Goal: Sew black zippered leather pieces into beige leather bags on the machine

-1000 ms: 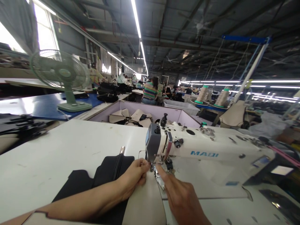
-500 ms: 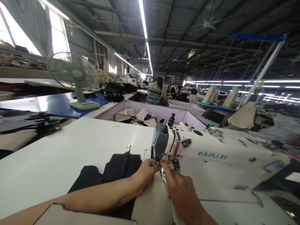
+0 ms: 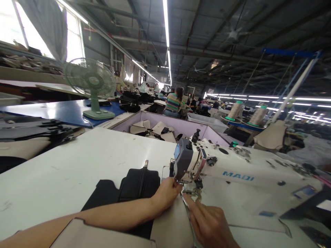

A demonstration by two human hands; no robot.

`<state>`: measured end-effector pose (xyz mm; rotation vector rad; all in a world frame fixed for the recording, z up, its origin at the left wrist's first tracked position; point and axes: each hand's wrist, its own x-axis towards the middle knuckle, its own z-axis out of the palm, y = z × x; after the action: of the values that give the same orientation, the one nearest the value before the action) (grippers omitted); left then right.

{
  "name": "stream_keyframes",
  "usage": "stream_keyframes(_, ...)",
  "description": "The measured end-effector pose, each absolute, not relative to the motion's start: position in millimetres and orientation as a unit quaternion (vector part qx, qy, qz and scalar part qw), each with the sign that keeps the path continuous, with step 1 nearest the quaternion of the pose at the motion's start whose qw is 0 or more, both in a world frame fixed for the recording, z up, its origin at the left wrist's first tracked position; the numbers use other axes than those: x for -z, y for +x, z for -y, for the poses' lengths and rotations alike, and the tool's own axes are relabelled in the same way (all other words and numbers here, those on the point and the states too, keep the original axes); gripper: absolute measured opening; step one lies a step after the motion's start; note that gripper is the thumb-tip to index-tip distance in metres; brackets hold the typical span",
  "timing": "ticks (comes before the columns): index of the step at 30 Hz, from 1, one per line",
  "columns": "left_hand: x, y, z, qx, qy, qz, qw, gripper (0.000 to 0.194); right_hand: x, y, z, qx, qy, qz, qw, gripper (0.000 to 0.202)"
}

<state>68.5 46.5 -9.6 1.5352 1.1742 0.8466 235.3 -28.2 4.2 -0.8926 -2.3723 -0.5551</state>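
Under the head of a white sewing machine (image 3: 232, 172) lies a beige panel (image 3: 172, 225) with a dark edge. My left hand (image 3: 165, 195) is closed on the panel close to the needle area, its fingertips bunched beneath the machine head. At the panel's right edge is my right hand (image 3: 210, 220), index finger pointing toward the presser foot and the other fingers curled; its thumb is hidden. Black pieces (image 3: 139, 184), one with a zipper-like strip, lie under and beyond my left forearm. Another beige piece (image 3: 100, 236) covers the near edge of the view.
Behind the white table (image 3: 113, 151) stands a lilac-walled bin (image 3: 181, 122) of beige pieces. A green fan (image 3: 94, 86) sits on a blue table at left, near stacked dark and beige pieces (image 3: 31, 137). Thread cones (image 3: 235, 110) stand at right. A person in a striped top (image 3: 172, 101) is farther back.
My right hand has drawn back from the needle area toward me, along the panel's edge. My left hand stays beside the needle. The whole view has shifted slightly.
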Motion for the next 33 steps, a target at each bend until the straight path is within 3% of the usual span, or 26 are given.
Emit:
stream_keyframes(3, 6, 66, -38, -0.335, 0.688, -0.475, 0.434, 0.027, -1, 237, 28, 0.03, -0.465, 0.819, 0.335, 0.023)
stream_keyframes(6, -1, 60, -21, -0.325, 0.758, -0.422, 0.377, 0.022, 1, 231, 17, -0.249, -0.561, 0.713, 0.339, 0.036)
stream_keyframes(10, -7, 52, -4, -0.28, 0.853, -0.306, 0.316, 0.015, 5, 221, -1, -0.562, -0.487, 0.555, 0.372, 0.051)
stream_keyframes(13, -7, 49, -3, -0.225, 0.91, -0.235, 0.258, 0.02, 6, 216, -4, -0.641, -0.448, 0.48, 0.398, 0.054)
stream_keyframes(16, -9, 48, -7, -0.199, 0.923, -0.213, 0.253, 0.022, 4, 215, -1, -0.65, -0.453, 0.47, 0.389, 0.055)
stream_keyframes(19, -11, 46, -12, -0.23, 0.869, -0.26, 0.353, 0.017, 7, 215, -1, -0.617, -0.499, 0.485, 0.367, 0.053)
stream_keyframes(23, -14, 42, -24, -0.321, 0.73, -0.396, 0.455, 0.034, 19, 212, -8, -0.553, -0.56, 0.519, 0.334, 0.043)
stream_keyframes(28, -9, 47, -36, -0.329, 0.658, -0.408, 0.54, 0.048, 18, 209, -8, -0.39, -0.584, 0.628, 0.336, 0.03)
stream_keyframes(33, -4, 53, -41, -0.341, 0.589, -0.449, 0.579, 0.041, 14, 213, 4, -0.244, -0.576, 0.703, 0.338, 0.028)
